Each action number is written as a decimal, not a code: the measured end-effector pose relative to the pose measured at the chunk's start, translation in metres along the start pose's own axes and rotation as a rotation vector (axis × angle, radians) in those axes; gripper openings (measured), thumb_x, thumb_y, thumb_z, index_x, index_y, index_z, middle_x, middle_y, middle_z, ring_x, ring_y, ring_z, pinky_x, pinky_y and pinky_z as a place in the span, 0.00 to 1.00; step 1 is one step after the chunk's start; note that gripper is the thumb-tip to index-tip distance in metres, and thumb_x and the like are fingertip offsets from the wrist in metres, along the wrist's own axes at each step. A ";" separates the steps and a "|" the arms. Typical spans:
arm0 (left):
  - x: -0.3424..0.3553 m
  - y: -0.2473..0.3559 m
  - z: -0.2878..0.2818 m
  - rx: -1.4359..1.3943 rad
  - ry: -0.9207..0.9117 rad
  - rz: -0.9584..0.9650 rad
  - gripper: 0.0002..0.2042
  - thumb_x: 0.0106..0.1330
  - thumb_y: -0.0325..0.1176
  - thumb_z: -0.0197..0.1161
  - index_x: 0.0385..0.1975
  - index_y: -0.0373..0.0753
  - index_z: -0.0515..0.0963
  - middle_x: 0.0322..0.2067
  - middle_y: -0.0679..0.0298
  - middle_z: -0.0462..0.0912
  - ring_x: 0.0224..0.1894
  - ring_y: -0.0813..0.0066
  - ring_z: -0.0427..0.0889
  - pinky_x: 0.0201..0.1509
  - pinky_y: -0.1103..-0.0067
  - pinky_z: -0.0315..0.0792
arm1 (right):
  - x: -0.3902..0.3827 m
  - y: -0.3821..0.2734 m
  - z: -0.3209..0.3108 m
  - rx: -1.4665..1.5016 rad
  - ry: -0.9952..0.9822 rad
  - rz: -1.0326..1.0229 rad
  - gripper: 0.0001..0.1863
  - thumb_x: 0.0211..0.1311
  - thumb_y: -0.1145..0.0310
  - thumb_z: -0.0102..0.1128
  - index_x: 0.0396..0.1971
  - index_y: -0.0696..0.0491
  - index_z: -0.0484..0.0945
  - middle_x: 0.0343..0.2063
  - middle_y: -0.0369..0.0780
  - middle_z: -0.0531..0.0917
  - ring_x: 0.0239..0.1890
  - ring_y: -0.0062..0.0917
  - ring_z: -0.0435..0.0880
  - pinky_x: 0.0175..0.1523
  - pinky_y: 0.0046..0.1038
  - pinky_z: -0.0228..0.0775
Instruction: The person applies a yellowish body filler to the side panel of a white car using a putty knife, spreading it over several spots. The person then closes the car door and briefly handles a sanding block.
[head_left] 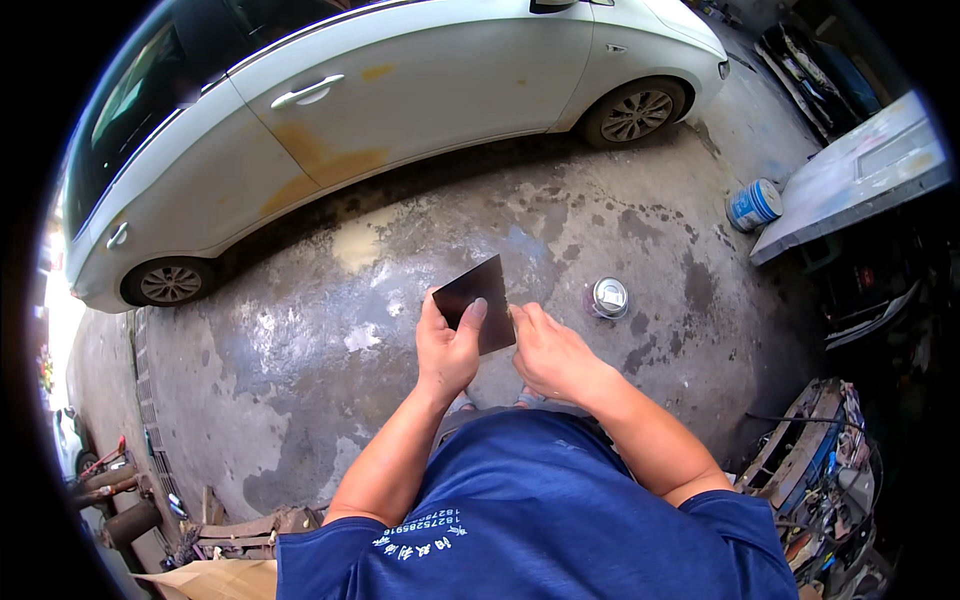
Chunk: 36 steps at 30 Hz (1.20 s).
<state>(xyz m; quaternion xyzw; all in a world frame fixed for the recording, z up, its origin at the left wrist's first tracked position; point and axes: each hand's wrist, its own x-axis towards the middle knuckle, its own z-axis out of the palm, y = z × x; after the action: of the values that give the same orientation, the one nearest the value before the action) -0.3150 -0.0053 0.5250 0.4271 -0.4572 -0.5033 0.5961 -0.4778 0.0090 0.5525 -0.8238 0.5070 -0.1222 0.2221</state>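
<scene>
A dark brown, stiff-looking sheet of sandpaper is held up in front of my body, its right edge slightly ragged. My left hand grips it from the left, the thumb pressed flat on its face and the fingers behind. At the right edge, my right hand is closed, its thumb and curled fingers pinching the border; its fingertips are partly hidden. On the concrete to the right of my hands stands a round metal can with a silvery top.
A white car with yellowish filler patches stands across the far side. At the right are a blue-and-white bucket and a pale panel. Scrap car parts lie at lower right, with more clutter at lower left.
</scene>
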 end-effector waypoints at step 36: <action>0.027 -0.034 -0.013 0.154 -0.220 -0.300 0.14 0.65 0.23 0.56 0.49 0.34 0.70 0.41 0.63 0.79 0.42 0.78 0.77 0.49 0.79 0.72 | 0.034 0.101 -0.014 0.497 0.202 0.645 0.18 0.63 0.59 0.58 0.38 0.61 0.74 0.34 0.49 0.83 0.37 0.34 0.82 0.43 0.34 0.72</action>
<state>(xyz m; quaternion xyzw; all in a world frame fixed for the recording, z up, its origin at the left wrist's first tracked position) -0.3070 -0.0362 0.4918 0.4772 -0.4880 -0.5934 0.4266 -0.5469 -0.0635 0.5141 -0.5282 0.7132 -0.2454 0.3901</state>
